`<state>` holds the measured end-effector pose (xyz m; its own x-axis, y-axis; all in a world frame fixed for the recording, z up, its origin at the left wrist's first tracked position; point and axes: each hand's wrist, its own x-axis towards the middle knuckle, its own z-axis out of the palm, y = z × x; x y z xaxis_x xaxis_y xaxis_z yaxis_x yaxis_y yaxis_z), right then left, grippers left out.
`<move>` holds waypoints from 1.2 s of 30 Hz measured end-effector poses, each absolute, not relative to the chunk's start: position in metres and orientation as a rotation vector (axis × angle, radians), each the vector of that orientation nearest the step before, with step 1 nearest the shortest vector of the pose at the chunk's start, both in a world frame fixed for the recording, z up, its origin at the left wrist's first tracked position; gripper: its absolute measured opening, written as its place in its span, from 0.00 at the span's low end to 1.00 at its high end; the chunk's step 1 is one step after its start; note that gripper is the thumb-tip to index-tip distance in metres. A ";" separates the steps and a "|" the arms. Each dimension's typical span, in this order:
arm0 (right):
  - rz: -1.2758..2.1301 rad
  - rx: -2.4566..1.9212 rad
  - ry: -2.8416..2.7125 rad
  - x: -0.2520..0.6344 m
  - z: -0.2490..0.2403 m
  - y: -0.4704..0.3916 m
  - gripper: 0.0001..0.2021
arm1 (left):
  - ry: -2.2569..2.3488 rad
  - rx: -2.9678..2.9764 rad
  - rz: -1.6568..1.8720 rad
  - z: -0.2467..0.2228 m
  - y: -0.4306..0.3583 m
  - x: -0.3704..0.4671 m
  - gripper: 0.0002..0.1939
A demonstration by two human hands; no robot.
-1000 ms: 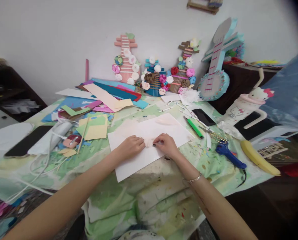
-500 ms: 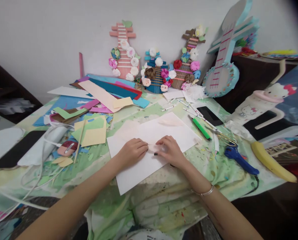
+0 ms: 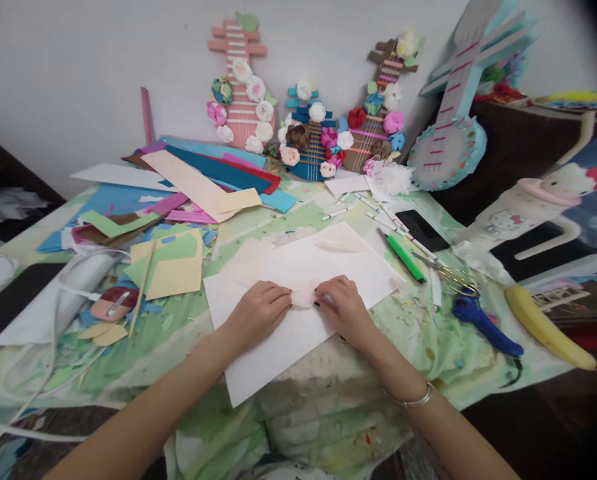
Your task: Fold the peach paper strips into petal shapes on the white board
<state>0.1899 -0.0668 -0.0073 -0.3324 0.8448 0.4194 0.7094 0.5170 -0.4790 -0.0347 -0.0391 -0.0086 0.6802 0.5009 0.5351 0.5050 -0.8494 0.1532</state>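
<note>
A small pale pink piece of thin paper (image 3: 304,296) stretches between my two hands, over a large white sheet (image 3: 258,370). My left hand (image 3: 261,309) pinches the piece's left end, fingers closed. At the right end, my right hand (image 3: 343,309) pinches it between thumb and fingertips. More pale pink pieces lie on the white sheet: a thin petal-like one (image 3: 345,245) behind my right hand, and a wider pale pink piece (image 3: 248,263) behind my left hand.
Paper strips (image 3: 183,183) and yellow-green scraps (image 3: 178,263) lie left. A green cutter (image 3: 404,258), gold scissors (image 3: 448,275), a blue glue gun (image 3: 485,325) and a banana (image 3: 548,327) lie right. Flower-decorated paper instruments (image 3: 311,143) lean on the wall. A white cable (image 3: 55,320) trails front left.
My right hand's fingers have closed on the right end of the pink piece, which now shows broader between my hands. The whole view has shifted slightly.
</note>
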 end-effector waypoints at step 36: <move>0.504 -1.455 -1.929 0.182 -0.004 -0.058 0.06 | -1.657 -3.099 -1.004 -0.001 -0.035 -0.034 0.06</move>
<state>0.1823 -0.0575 -0.0039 -0.1625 0.9483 0.2728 0.6936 0.3064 -0.6520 -0.0342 -0.0351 -0.0008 0.4741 0.8543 0.2131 0.5846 -0.4865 0.6493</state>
